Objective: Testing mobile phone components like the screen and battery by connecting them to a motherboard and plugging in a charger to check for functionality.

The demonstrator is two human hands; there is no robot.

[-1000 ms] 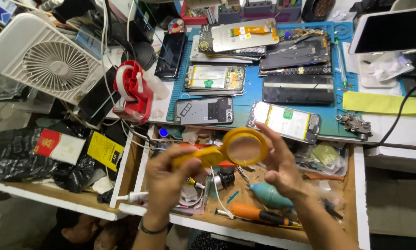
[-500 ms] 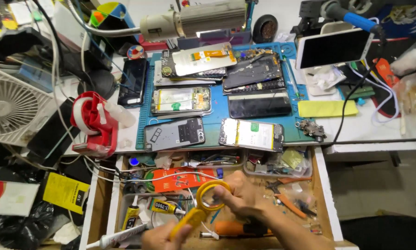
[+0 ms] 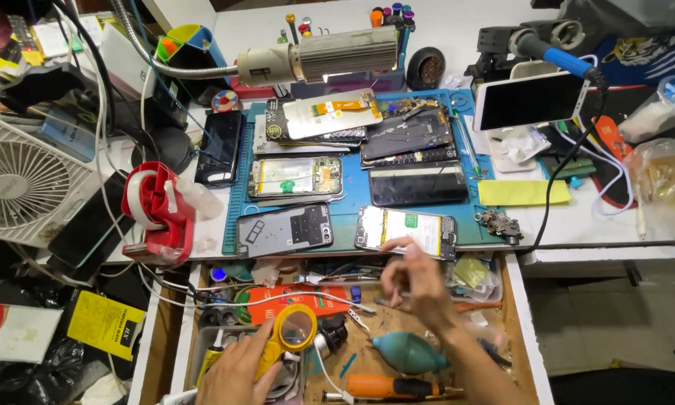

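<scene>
- Yellow magnifier (image 3: 294, 330) lay in the open drawer (image 3: 519, 315), its handle clasped by the left hand (image 3: 240, 371).
- Right hand (image 3: 416, 281) hovered above the drawer, fingers loosely curled; whether it pinched anything could not be made out.
- Blue mat (image 3: 352, 217) on the white bench carried opened phones.
- Orange card (image 3: 292, 300) lay behind the magnifier; a yellow packet (image 3: 106, 322) lay left of the drawer.
- Left hand was cut off by the frame's bottom edge.

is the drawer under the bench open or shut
Open. The wooden drawer is pulled out below the bench edge, its clutter in full view: a teal air blower, an orange screwdriver and the yellow magnifier under the left hand.
</scene>
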